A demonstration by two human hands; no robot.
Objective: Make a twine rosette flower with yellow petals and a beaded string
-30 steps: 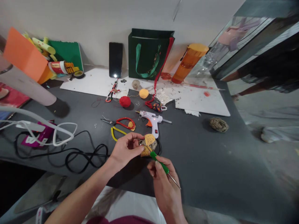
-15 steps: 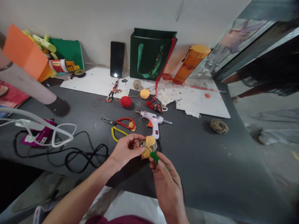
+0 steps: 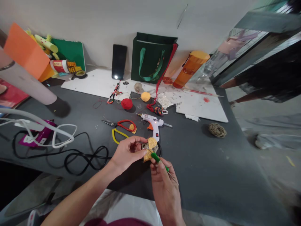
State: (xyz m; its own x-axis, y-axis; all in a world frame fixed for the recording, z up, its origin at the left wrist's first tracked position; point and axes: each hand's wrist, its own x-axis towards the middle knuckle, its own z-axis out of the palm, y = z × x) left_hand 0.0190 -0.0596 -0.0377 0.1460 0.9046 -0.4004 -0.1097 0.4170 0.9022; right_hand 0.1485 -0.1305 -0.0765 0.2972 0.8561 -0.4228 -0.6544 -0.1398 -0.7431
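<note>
My left hand (image 3: 130, 151) pinches a small piece of yellow and grey-brown crochet work (image 3: 148, 155) just above the dark table. In my right hand (image 3: 164, 179) is a crochet hook with a green handle (image 3: 156, 158), gripped between thumb and fingers. Its tip meets the crochet work; the exact stitch is too small to make out. Beyond my hands lies a white glue gun (image 3: 152, 122) with an orange trigger. Scissors (image 3: 122, 127) with red and yellow handles rest to its left, a small yellow piece (image 3: 133, 128) by the red loop.
A red yarn ball (image 3: 127, 103), a yellow ball (image 3: 145, 96) and a green paper bag (image 3: 154, 59) stand farther back. An orange bottle (image 3: 191, 69) leans at the wall. Brown yarn (image 3: 217, 130) lies right, black cable (image 3: 87, 160) left. A person's legs (image 3: 249, 91) show beyond the table.
My right hand and the hook have shifted slightly, with more of the hook's metal rear end showing below the fingers. My left hand keeps its pinch. The view has moved a little.
</note>
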